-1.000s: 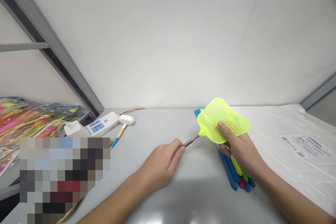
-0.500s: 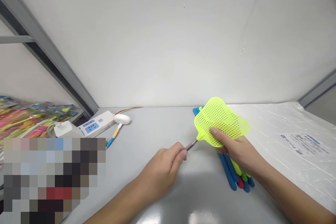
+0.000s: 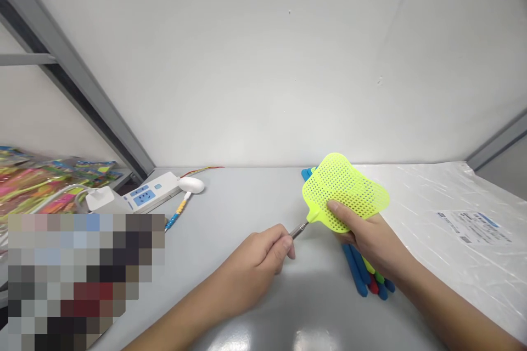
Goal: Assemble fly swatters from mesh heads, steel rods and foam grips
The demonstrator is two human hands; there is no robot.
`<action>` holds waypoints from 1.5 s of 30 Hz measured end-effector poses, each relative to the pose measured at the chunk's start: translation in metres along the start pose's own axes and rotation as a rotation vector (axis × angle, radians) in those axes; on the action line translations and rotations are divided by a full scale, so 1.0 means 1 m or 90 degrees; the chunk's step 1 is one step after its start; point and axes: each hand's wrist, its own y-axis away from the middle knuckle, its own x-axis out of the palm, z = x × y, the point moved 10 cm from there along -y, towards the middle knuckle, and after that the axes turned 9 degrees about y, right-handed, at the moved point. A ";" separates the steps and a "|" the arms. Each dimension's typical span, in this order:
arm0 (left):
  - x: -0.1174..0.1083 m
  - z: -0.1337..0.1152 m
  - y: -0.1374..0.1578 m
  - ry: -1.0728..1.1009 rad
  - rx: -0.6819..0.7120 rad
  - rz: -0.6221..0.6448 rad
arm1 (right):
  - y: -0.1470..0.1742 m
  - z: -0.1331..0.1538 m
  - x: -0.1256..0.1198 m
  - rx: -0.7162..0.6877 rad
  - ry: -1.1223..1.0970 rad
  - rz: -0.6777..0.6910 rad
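A neon-yellow fly swatter (image 3: 346,186) with a perforated head and a metal shaft is held up above the grey table. My left hand (image 3: 272,252) is closed round the shaft, hiding its lower end. My right hand (image 3: 358,230) pinches the head, thumb on top and fingers underneath, mostly out of sight. Below and behind the right hand lies a bundle of blue, red, green and yellow handles (image 3: 356,271), partly covered by the swatter and the hand.
White plastic packaging (image 3: 411,192) with a printed label covers the table's right side. To the left are a power strip (image 3: 154,192), a white plug-in device (image 3: 191,185) and a wrapped cable. Colourful bagged items (image 3: 41,181) lie beyond a metal post. The lower left is pixelated.
Almost nothing differs. The swatter and my right hand have shifted very slightly left; both hands keep the same hold.
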 end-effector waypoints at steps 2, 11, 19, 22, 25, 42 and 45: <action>0.015 0.002 0.003 0.159 -0.035 0.085 | 0.001 -0.002 -0.004 0.006 0.006 -0.025; 0.048 -0.002 0.009 0.464 -0.107 0.260 | 0.017 -0.004 0.039 -0.028 0.084 0.150; 0.053 -0.003 0.010 0.532 -0.138 0.312 | 0.018 0.004 0.044 -0.036 0.032 0.167; 0.055 -0.004 0.011 0.542 -0.149 0.339 | 0.016 0.008 0.039 -0.046 -0.002 0.141; 0.056 -0.007 0.011 0.552 -0.138 0.362 | 0.014 0.009 0.036 -0.057 -0.018 0.126; 0.056 -0.005 0.010 0.517 -0.135 0.400 | 0.006 -0.002 0.010 -0.077 -0.095 -0.041; 0.056 -0.008 0.011 0.491 -0.109 0.369 | 0.010 0.002 0.018 -0.097 -0.026 -0.025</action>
